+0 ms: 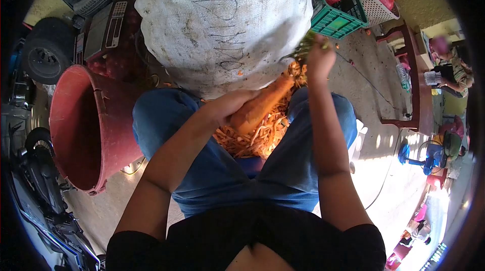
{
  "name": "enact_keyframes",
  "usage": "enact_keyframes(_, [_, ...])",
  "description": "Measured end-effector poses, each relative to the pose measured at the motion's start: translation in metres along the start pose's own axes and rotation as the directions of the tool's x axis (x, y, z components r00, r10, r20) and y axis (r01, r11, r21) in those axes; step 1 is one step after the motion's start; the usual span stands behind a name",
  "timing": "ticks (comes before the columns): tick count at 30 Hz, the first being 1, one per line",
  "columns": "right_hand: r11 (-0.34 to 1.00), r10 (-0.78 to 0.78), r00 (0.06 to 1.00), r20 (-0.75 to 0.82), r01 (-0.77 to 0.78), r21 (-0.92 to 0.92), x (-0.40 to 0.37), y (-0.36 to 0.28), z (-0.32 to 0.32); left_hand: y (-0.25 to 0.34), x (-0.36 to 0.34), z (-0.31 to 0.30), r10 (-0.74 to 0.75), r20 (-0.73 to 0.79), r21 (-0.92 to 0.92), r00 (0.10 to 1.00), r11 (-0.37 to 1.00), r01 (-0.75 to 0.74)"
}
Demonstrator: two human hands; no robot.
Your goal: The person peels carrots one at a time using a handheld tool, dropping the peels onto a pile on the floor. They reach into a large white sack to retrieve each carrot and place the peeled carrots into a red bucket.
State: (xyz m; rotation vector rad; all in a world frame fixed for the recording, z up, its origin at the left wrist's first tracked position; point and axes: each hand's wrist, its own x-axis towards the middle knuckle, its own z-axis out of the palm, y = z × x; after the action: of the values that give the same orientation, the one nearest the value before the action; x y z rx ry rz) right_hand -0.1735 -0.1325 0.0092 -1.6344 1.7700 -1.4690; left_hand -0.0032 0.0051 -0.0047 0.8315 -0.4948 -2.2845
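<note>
My left hand (235,104) is wrapped around a large orange carrot (263,105), which slants up and to the right between my knees. Greenish, blurred leafy matter (305,46) shows beyond the carrot's upper end, close to my right hand (321,61). That hand is closed and raised over my right knee; motion blur hides what is in its fingers. Below the carrot, a heap of orange peelings (252,142) fills a dark blue container (250,165) between my legs.
A big white woven sack (217,28) stands right in front of my knees. To the left lies a tipped red tub (101,129), with a scale (106,31) and a wheel (46,51) behind. A green crate (338,21) and white basket (376,8) stand front right. A person (457,74) sits far right.
</note>
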Motion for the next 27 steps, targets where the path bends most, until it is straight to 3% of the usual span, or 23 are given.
enact_keyframes(1, [0.998,0.023,0.998,-0.052,-0.026,-0.050,0.017,0.020,-0.006,-0.015,0.011,-0.024,-0.109,-0.113,0.081,0.988,0.990,0.118])
enact_keyframes(2, [0.994,0.047,0.993,-0.108,-0.057,-0.097,0.024,0.033,-0.008,-0.007,0.006,-0.014,-0.110,-0.112,0.088,0.988,0.989,0.120])
enact_keyframes(3, [0.994,0.046,0.992,-0.113,-0.057,-0.095,0.024,0.031,-0.008,0.006,-0.003,0.005,-0.002,-0.096,0.038,0.995,0.999,0.005])
enact_keyframes(4, [0.995,0.082,0.993,-0.087,-0.076,0.067,0.020,0.026,-0.010,0.012,-0.008,0.016,0.107,-0.085,-0.020,0.991,0.994,-0.109])
enact_keyframes(5, [0.969,0.111,0.992,-0.051,-0.097,0.226,0.016,0.020,-0.012,0.016,-0.008,0.013,0.055,-0.133,-0.009,0.990,0.998,-0.057])
enact_keyframes(6, [0.970,0.107,0.993,-0.045,-0.095,0.224,0.007,0.011,-0.010,0.017,-0.005,0.012,0.059,-0.135,-0.015,0.989,0.998,-0.062])
enact_keyframes(8, [0.898,0.185,0.958,0.221,-0.256,0.358,-0.022,-0.016,-0.004,0.018,0.003,0.007,0.024,-0.206,-0.153,0.978,0.987,-0.056])
enact_keyframes(10, [0.866,0.157,0.899,0.408,-0.324,0.380,-0.052,-0.041,-0.002,0.009,0.017,-0.012,0.038,-0.153,-0.216,0.988,0.974,-0.071])
enact_keyframes(12, [0.933,-0.033,0.888,0.458,-0.137,0.332,-0.073,-0.055,-0.002,0.006,0.023,-0.017,0.092,-0.149,-0.299,0.985,0.945,-0.133])
enact_keyframes(13, [0.945,-0.077,0.892,0.445,-0.078,0.318,-0.081,-0.059,-0.002,0.006,0.011,-0.012,0.185,-0.019,-0.396,0.983,0.901,-0.177])
enact_keyframes(15, [0.972,-0.165,0.906,0.390,0.081,0.222,-0.084,-0.059,-0.002,0.004,0.018,-0.017,0.164,-0.005,-0.396,0.986,0.905,-0.153])
enact_keyframes(17, [0.979,-0.107,0.932,0.345,0.039,0.198,-0.073,-0.047,0.002,0.002,0.018,-0.016,0.143,0.002,-0.397,0.990,0.909,-0.131])
enact_keyframes(19, [0.990,-0.062,0.983,0.174,0.039,0.135,-0.046,-0.027,0.006,0.012,0.009,0.004,-0.040,-0.149,-0.136,0.988,0.990,0.019])
enact_keyframes(22, [0.999,-0.035,0.994,-0.108,0.039,0.036,0.002,-0.002,-0.011,0.004,0.005,0.003,-0.065,-0.168,-0.066,0.984,0.996,0.054])
enact_keyframes(23, [0.999,-0.035,0.993,-0.111,0.039,0.034,0.011,0.007,-0.015,0.007,0.001,0.004,-0.066,-0.165,-0.064,0.984,0.996,0.056])
enact_keyframes(25, [0.936,0.200,0.972,-0.125,-0.152,0.318,0.019,0.013,-0.019,0.019,-0.009,0.011,-0.048,0.015,-0.157,0.999,0.986,0.050])
enact_keyframes(27, [0.945,0.147,0.988,-0.053,-0.124,0.304,0.008,0.007,-0.020,0.014,0.004,-0.006,0.001,-0.030,-0.177,1.000,0.984,-0.006])
